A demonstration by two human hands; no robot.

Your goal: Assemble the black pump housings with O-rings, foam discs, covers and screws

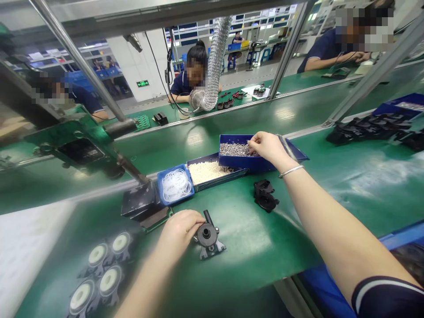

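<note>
My left hand [180, 229] is curled around the side of a black plastic pump housing [208, 238] that stands on the green belt near me. My right hand [266, 147] reaches into a blue tray [298, 154] of small metal pins [233, 150], its fingertips pinched together among the pins. What the pinch holds is too small to make out. A silver bangle sits on my right wrist. A second black pump part [265, 196] lies on the belt between the two hands.
A blue tray of white pellets [207, 171] and a blue tub of white rings [175, 184] stand left of the pin tray. A press fixture [142, 203] is at the left, white-centred black parts [102, 269] at near left. Other people sit across the line.
</note>
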